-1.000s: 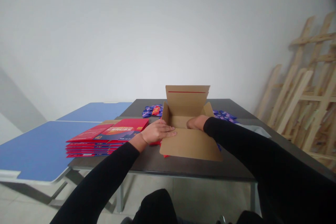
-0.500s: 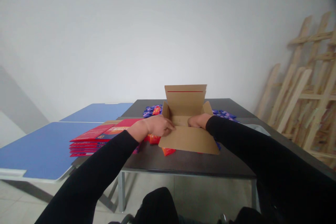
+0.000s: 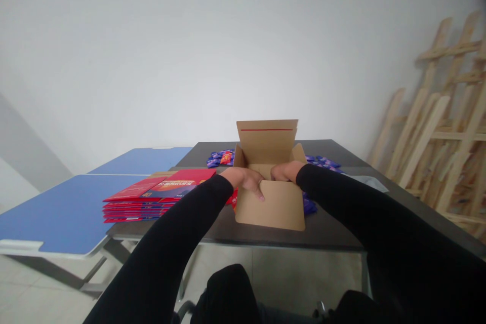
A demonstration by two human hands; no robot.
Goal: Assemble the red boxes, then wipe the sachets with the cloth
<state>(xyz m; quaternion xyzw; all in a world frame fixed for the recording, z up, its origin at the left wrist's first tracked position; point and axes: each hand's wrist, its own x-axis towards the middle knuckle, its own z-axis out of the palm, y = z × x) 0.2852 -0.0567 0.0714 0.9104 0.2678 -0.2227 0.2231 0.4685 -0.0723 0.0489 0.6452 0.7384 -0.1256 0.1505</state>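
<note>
The left hand (image 3: 247, 180) is now touching the front flap (image 3: 275, 210) of the cardboard box (image 3: 268, 147) farther inward; the right hand (image 3: 284, 171) is still reaching inside, both grips unclear.

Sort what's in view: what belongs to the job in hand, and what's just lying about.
Job in hand:
open cardboard box, left hand on its front flap, right hand reaching in
perhaps purple packets and red printed stack, nearby but untouched

Probably just about:
wooden frames
blue table
</note>
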